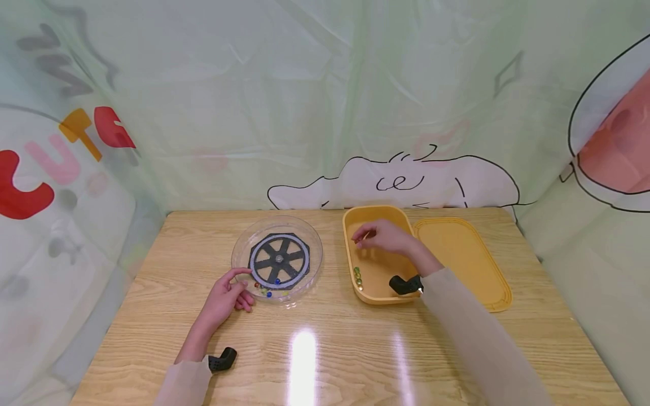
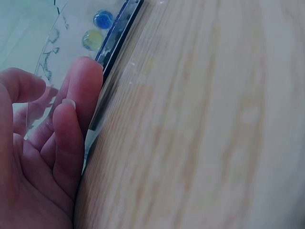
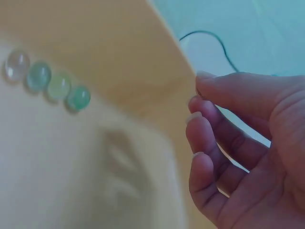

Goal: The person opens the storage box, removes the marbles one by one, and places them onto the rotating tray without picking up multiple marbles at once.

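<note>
On the left, my left hand [image 1: 223, 296] holds the near-left rim of a round clear dish [image 1: 316, 265], its fingers bent about the edge. A black six-spoked wheel shape with a pale ring [image 1: 279, 259] shows within the dish. Several small marbles, among them a blue marble [image 2: 103, 19] and a yellowish marble [image 2: 92, 40], lie near that hand. Over a yellow box [image 1: 381, 285], my right hand [image 1: 388, 237] pinches a tiny dark reddish marble [image 1: 356, 241], mostly hidden by thumb and forefinger. Below it, a row of green and clear marbles [image 3: 59, 87] lies along the box's left wall.
To the right of the box, a flat yellow lid [image 1: 462, 259] lies on the wooden table [image 1: 335, 355]. A printed curtain [image 1: 244, 113] hangs behind the table and at both sides. Black wrist cameras [image 1: 222, 360] sit at the cuffs.
</note>
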`<state>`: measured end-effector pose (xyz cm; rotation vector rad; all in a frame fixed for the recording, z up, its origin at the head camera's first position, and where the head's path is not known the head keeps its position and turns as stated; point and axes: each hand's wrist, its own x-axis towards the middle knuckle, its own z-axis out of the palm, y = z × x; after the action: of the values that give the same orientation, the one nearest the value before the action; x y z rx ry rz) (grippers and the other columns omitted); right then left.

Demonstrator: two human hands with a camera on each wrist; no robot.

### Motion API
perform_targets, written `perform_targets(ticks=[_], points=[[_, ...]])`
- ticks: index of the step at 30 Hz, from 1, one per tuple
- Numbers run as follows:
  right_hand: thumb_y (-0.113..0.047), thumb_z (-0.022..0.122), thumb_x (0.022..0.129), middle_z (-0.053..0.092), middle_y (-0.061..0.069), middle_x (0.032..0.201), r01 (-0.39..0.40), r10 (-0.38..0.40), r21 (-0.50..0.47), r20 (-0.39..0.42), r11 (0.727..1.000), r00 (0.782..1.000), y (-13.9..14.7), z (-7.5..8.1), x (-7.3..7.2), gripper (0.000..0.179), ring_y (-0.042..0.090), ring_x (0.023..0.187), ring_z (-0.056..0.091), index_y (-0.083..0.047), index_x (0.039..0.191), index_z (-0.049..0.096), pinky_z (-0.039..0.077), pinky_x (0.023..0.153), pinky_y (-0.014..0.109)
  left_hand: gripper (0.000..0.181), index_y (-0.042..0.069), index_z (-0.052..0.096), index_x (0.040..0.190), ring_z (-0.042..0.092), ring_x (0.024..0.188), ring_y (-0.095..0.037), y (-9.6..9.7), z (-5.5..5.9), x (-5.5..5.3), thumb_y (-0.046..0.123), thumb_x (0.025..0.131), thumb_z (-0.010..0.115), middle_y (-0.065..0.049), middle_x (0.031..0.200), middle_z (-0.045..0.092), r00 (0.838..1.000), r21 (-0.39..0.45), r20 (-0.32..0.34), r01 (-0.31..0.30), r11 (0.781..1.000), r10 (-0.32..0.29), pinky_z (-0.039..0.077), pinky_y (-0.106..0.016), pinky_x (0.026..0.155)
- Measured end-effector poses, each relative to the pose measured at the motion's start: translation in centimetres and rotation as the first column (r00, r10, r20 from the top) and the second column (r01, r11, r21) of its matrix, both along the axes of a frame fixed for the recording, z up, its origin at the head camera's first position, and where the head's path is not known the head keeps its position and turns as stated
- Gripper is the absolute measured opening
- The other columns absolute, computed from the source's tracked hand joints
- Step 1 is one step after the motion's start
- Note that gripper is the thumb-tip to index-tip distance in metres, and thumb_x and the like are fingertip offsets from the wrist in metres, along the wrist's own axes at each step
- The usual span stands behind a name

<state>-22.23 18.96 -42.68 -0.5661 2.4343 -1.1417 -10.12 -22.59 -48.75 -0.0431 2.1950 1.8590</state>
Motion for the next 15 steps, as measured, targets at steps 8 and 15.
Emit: perform_targets(ticks=[8,15], points=[[-0.015,0.074,0.091,0.072,-0.001,0.100,-0.008,0.007,-0.008,-0.102,1.000,0.995,-2.0,1.4,1.4,0.019,0.020,0.090,0.057,-0.009,0.108,0.075,0.047,0.082,0.034,0.031,0.006,0.052,0.136,0.067,0.055,-0.024,-0.3,-1.6,-0.3,0.011,0.105,0.049,-0.018,0.072,0.069,1.000,-0.017,-0.011,-0.022,1.000,0.022,0.052,-0.027,0.053],[-0.009,0.073,0.090,0.072,0.000,0.099,-0.072,0.066,-0.048,-0.126,0.996,0.990,-5.0,1.5,1.9,0.018,0.020,0.088,0.059,-0.006,0.108,0.075,0.049,0.079,0.032,0.031,0.004,0.051,0.136,0.067,0.055,-0.024,-0.2,-1.4,-0.2,0.010,0.105,0.048,-0.017,0.071,0.069,1.000,-0.009,0.001,-0.026,1.000,0.026,0.052,-0.026,0.053]])
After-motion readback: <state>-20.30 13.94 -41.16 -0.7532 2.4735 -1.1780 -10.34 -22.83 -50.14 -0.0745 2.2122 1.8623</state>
